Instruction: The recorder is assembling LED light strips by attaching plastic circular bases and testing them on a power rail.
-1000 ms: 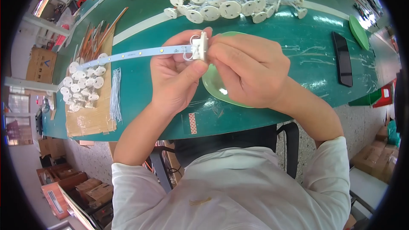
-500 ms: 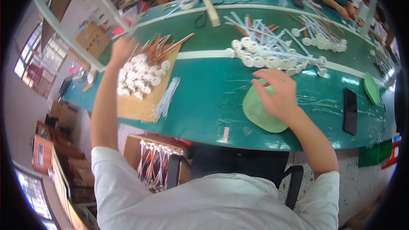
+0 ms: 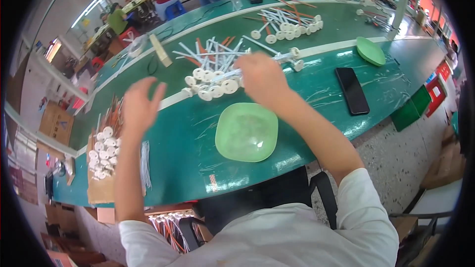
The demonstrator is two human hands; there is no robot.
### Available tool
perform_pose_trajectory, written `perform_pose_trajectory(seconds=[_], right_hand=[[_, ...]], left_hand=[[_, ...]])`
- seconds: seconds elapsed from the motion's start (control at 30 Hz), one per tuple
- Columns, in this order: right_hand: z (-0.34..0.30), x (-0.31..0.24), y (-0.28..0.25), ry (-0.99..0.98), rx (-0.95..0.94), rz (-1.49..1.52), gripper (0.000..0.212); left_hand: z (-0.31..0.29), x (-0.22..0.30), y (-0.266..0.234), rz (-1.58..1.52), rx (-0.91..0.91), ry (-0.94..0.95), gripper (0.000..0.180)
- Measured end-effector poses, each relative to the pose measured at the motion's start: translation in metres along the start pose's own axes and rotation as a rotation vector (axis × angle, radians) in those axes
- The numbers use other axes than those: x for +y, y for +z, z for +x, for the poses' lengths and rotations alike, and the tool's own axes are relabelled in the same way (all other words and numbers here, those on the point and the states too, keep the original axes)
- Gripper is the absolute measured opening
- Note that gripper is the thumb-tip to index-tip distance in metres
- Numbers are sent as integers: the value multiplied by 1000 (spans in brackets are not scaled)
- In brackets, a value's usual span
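My left hand (image 3: 141, 101) is raised over the table to the left, its fingers apart and nothing in it. My right hand (image 3: 262, 79) is at the right side of a pile of rods with round white disc ends (image 3: 213, 81). Its fingers are curled down among the rods, and what they grip is hidden under the hand. Just nearer to me lies a light green, rounded-square dish (image 3: 246, 133), which neither hand touches. Below my left hand, beside the forearm, is a bundle of thin pale strands (image 3: 145, 165).
At left, white disc pieces (image 3: 103, 153) and orange rods lie on cardboard (image 3: 99, 193). A black phone (image 3: 352, 91) and a second green dish (image 3: 370, 51) are to the right. Farther back are another rod pile (image 3: 292, 29) and a pale block (image 3: 161, 51). Other people work beyond.
My view has turned to the right. My right hand has left the green dish and reached the rod pile. My left hand has come away from the white disc pieces on the cardboard.
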State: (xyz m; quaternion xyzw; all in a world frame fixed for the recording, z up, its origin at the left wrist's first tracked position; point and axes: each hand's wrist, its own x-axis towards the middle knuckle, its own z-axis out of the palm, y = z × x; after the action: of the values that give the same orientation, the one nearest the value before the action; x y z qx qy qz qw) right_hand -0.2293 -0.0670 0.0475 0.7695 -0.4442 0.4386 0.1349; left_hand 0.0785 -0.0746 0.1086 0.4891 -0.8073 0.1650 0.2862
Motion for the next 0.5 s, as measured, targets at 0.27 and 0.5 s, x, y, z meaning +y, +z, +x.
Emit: perform_pose_trajectory(seconds=[0.27,0.5], right_hand=[[33,77,-11,321,-645,-434,21],[52,58,-58,44,-107,-166,7]], left_hand=[[-22,95,59,-594,111,128,19],[-43,91,56,-881,32,-37,23]])
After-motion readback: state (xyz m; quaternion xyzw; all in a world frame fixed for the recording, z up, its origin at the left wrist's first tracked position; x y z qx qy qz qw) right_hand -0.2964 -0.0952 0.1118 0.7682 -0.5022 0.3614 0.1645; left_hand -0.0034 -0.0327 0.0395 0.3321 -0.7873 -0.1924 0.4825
